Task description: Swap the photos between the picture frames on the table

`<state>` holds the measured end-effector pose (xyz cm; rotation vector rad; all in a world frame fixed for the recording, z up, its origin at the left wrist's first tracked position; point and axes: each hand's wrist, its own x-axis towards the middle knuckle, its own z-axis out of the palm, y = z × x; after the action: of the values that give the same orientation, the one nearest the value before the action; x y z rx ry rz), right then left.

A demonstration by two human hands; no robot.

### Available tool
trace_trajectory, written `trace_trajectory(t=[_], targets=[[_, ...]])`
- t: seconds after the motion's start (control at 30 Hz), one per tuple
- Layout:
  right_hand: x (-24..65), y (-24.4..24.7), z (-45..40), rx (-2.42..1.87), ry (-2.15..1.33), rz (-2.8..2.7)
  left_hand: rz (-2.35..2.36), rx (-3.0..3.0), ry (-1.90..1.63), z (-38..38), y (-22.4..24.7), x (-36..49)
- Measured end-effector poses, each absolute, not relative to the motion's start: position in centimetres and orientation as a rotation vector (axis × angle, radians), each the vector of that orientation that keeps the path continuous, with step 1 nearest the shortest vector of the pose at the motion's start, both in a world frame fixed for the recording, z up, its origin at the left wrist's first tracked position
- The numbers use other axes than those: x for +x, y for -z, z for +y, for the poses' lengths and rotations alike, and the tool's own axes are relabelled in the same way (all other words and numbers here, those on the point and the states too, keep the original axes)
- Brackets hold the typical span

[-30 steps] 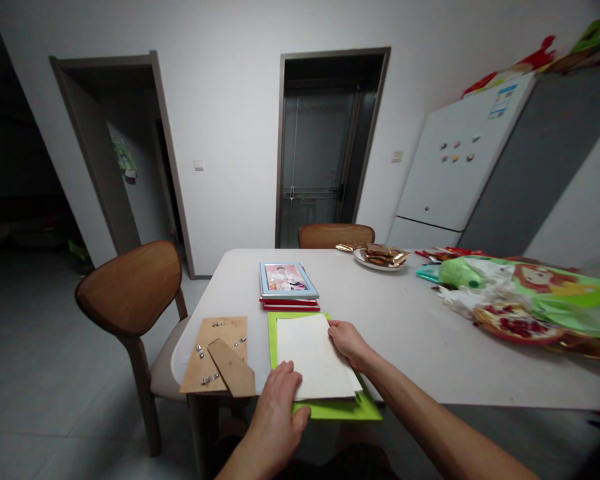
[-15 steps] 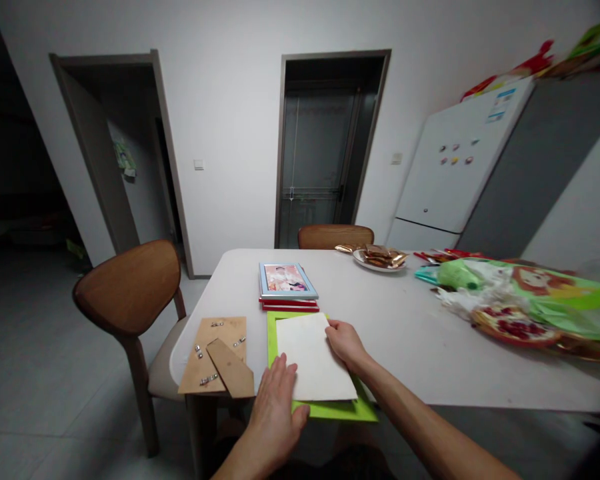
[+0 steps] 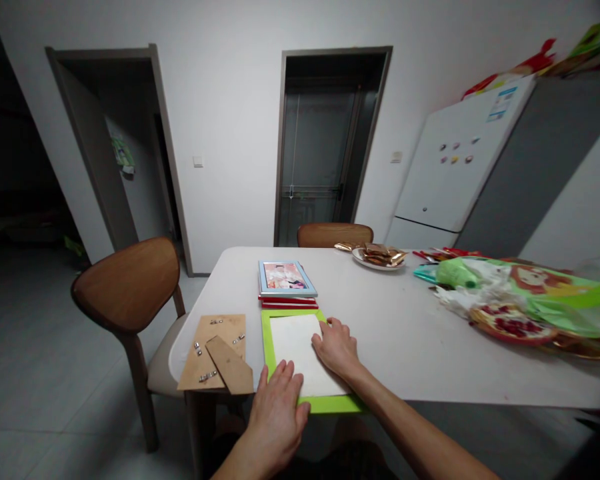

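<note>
A lime-green frame (image 3: 330, 404) lies at the table's near edge with a white sheet (image 3: 297, 347) inside its border. My left hand (image 3: 279, 410) rests on the frame's lower left part, fingers extended over the sheet's corner. On the sheet's right side lies my right hand (image 3: 336, 348), its fingers bent and touching the sheet and the frame's right border. To the left is a brown backing board (image 3: 193, 360) with metal clips and a stand leg (image 3: 233, 367). Behind the green frame sits a light-blue picture frame (image 3: 286, 279) on top of red frames (image 3: 290, 303).
A plate (image 3: 379, 266) of wrapped snacks stands at the back. Further right are an opened pomegranate (image 3: 513, 325) and a green bag (image 3: 575, 300). Wooden chairs stand at the left (image 3: 130, 287) and behind the table (image 3: 335, 234). The table's front edge is close to my hands.
The white sheet has moved left and now sits within the green frame's border. My right hand has gone from gripping the sheet's edge to resting on it. The green frame has shifted slightly left.
</note>
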<state>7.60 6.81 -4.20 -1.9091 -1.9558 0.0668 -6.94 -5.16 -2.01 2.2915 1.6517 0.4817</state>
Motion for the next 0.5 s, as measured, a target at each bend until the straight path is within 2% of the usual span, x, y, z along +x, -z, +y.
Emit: trace_trajectory(t=[0.3, 0.4, 0.5], targets=[[7.6, 4.6, 6.7, -1.901, 0.036, -2.059, 1.589, 2.28, -0.565, -5.0, 2.8, -7.1], [6.7, 4.1, 5.8, -1.73, 0.071, -2.073, 1.603, 2.231, -0.665, -5.3, 2.8, -9.5], [4.1, 3.1, 4.0, -1.473, -0.044, -2.187, 1.794, 2.208, -0.709, -6.0, 2.8, -14.0]])
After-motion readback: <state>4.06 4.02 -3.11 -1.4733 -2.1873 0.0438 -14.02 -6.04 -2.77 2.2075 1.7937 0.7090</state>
